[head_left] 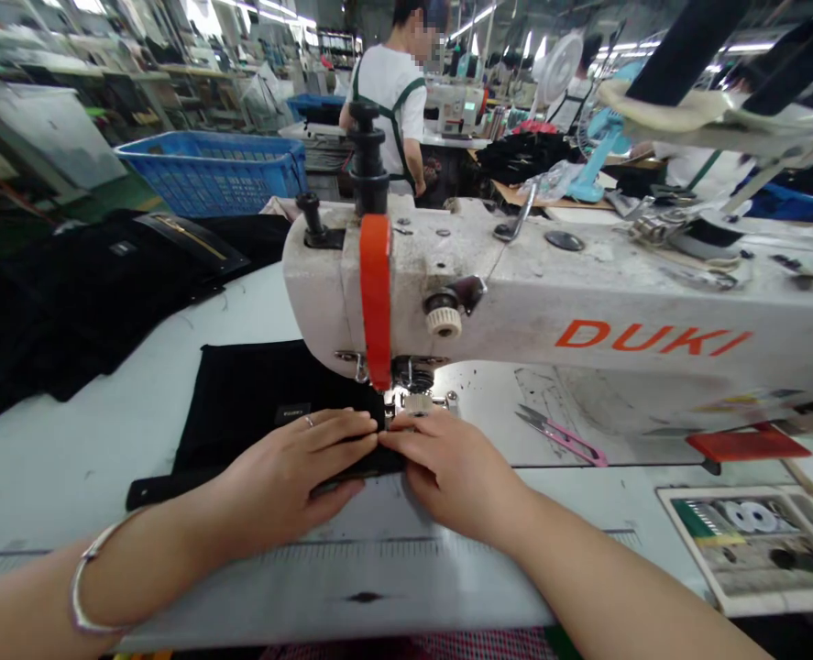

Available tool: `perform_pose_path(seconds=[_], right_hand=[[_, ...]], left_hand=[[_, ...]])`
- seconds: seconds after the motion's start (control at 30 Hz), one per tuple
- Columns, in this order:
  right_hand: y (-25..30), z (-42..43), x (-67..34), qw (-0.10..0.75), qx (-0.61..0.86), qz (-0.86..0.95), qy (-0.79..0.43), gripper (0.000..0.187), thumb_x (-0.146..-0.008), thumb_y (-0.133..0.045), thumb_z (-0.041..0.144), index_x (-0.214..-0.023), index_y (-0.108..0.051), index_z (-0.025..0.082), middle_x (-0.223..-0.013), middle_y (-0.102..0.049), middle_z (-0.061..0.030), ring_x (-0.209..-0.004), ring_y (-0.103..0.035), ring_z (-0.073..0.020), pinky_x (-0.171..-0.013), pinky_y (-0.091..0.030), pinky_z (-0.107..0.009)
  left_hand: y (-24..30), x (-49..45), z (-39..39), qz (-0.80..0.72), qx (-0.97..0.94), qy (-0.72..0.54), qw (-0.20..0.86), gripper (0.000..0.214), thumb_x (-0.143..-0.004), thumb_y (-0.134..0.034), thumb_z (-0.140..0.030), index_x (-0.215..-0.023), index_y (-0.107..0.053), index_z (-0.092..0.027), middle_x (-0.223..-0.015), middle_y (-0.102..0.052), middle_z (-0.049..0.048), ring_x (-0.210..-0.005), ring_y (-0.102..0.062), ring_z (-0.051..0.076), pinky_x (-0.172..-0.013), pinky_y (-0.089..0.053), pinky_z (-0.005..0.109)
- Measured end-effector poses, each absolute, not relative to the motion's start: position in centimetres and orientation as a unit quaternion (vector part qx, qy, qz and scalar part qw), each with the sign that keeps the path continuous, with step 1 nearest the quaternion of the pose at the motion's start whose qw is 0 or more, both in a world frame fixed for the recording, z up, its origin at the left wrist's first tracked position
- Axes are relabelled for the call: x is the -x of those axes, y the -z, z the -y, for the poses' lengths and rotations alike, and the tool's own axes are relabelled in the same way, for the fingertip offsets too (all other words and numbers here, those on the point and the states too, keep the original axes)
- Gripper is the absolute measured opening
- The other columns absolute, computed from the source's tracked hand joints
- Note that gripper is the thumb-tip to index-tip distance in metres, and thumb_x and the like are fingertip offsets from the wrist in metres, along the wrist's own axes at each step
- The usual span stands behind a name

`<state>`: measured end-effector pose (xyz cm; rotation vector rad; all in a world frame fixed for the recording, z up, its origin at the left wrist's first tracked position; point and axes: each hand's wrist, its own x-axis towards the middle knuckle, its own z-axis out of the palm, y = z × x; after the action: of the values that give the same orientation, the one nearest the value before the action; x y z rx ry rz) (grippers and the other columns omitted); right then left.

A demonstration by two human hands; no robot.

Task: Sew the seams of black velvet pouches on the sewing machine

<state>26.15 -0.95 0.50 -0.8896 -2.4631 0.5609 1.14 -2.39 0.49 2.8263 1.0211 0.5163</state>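
Note:
A black fabric piece [247, 399] with a small label lies under the presser foot [412, 401] of a white DUKI sewing machine [585, 312]. My left hand [296, 477] lies flat on the fabric's near edge, fingers stretched toward the needle, thumb tucked under the edge. My right hand [447, 467] rests just right of it, fingertips pressed together on the fabric edge directly before the presser foot. The fingertips of both hands almost touch.
Pink thread snips [564, 437] lie on the machine bed to the right. A tray with bobbins [756, 541] sits at the near right. More black fabric [69, 293] is piled at left, beside a blue crate [214, 170]. A person in a white shirt [392, 101] stands behind.

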Motion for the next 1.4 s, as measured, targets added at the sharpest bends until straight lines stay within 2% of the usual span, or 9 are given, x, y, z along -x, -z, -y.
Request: perform_pose_path(seconds=[0.2,0.4,0.53,0.77,1.0,1.17,1.27,1.3,1.4], right_hand=[[-0.4,1.0,-25.5,0.185,0.382,0.885,-0.19,0.033,-0.088,-0.049,0.011,-0.117,-0.065,0.017,-0.109,-0.07,-0.0096,-0.097,-0.064,-0.0232,-0.085,-0.052,-0.037],[-0.4,0.5,-26.2,0.233,0.424,0.855,-0.186,0.021,-0.092,-0.05,0.013,-0.108,-0.063,0.019,-0.104,-0.066,-0.0073,-0.097,-0.061,-0.0218,-0.083,-0.051,-0.035],[-0.5,0.0,-26.6,0.233,0.491,0.824,-0.159,0.018,-0.091,-0.05,0.009,-0.098,-0.064,0.019,-0.097,-0.064,-0.0059,-0.086,-0.059,-0.0197,-0.074,-0.048,-0.032],[-0.6,0.5,-26.1,0.284,0.312,0.881,-0.214,0.027,-0.085,-0.051,0.006,-0.102,-0.068,0.018,-0.104,-0.071,-0.0059,-0.1,-0.063,-0.0207,-0.09,-0.05,-0.034],[-0.5,0.9,-25.9,0.293,0.328,0.868,-0.231,0.025,-0.091,-0.052,0.009,-0.106,-0.07,0.018,-0.104,-0.071,-0.0062,-0.095,-0.064,-0.0199,-0.085,-0.051,-0.032],[-0.8,0.6,-26.0,0.319,0.389,0.85,-0.159,0.017,-0.091,-0.052,0.012,-0.095,-0.068,0.017,-0.094,-0.067,-0.0073,-0.091,-0.057,-0.0226,-0.081,-0.047,-0.035],[-0.9,0.2,-26.1,0.281,0.447,0.84,-0.123,0.01,-0.094,-0.055,0.017,-0.092,-0.065,0.016,-0.092,-0.066,-0.0078,-0.091,-0.054,-0.0235,-0.081,-0.044,-0.035],[-0.9,0.1,-26.1,0.264,0.454,0.844,-0.112,0.011,-0.095,-0.056,0.021,-0.088,-0.065,0.017,-0.088,-0.066,-0.0074,-0.089,-0.054,-0.0234,-0.08,-0.043,-0.035],[-0.7,0.0,-26.2,0.233,0.462,0.852,-0.077,0.034,-0.099,-0.056,0.035,-0.07,-0.061,0.018,-0.072,-0.063,-0.005,-0.077,-0.053,-0.0216,-0.074,-0.041,-0.035]], left_hand=[[-0.4,-0.4,-0.7,-0.318,-0.936,-0.15,0.035,0.039,-0.095,-0.06,-0.03,-0.133,-0.061,-0.021,-0.135,-0.065,0.0088,-0.125,-0.061,0.024,-0.111,-0.05,0.042],[-0.4,-0.1,-1.3,-0.313,-0.939,-0.14,0.027,0.038,-0.099,-0.056,-0.037,-0.133,-0.061,-0.021,-0.132,-0.066,0.0074,-0.124,-0.06,0.025,-0.11,-0.048,0.043],[-0.3,-0.8,-0.3,-0.321,-0.928,-0.186,0.025,0.029,-0.103,-0.05,-0.03,-0.123,-0.066,-0.019,-0.121,-0.071,0.0063,-0.114,-0.063,0.022,-0.104,-0.051,0.04],[-0.7,-1.7,0.5,-0.322,-0.913,-0.241,0.07,0.02,-0.101,-0.053,-0.023,-0.11,-0.071,-0.02,-0.111,-0.073,0.0025,-0.106,-0.065,0.017,-0.097,-0.053,0.032],[-0.5,-1.9,0.1,-0.317,-0.907,-0.265,0.078,0.017,-0.1,-0.055,-0.02,-0.104,-0.072,-0.018,-0.103,-0.075,0.0018,-0.099,-0.067,0.015,-0.093,-0.054,0.029],[-0.5,-1.4,-0.7,-0.311,-0.907,-0.266,0.102,0.017,-0.099,-0.058,-0.021,-0.104,-0.074,-0.02,-0.103,-0.076,0.0022,-0.098,-0.069,0.015,-0.091,-0.055,0.029],[-0.5,-0.2,-2.1,-0.293,-0.911,-0.239,0.165,0.017,-0.099,-0.059,-0.023,-0.108,-0.074,-0.023,-0.107,-0.076,0.0021,-0.1,-0.07,0.016,-0.094,-0.056,0.031],[-0.6,0.3,-2.7,-0.286,-0.91,-0.23,0.192,0.017,-0.098,-0.061,-0.024,-0.109,-0.074,-0.024,-0.108,-0.076,0.0021,-0.101,-0.07,0.016,-0.094,-0.056,0.032],[-0.6,1.2,-3.6,-0.28,-0.9,-0.228,0.242,0.015,-0.095,-0.065,-0.024,-0.107,-0.075,-0.026,-0.108,-0.076,0.0018,-0.103,-0.07,0.017,-0.094,-0.057,0.032]])
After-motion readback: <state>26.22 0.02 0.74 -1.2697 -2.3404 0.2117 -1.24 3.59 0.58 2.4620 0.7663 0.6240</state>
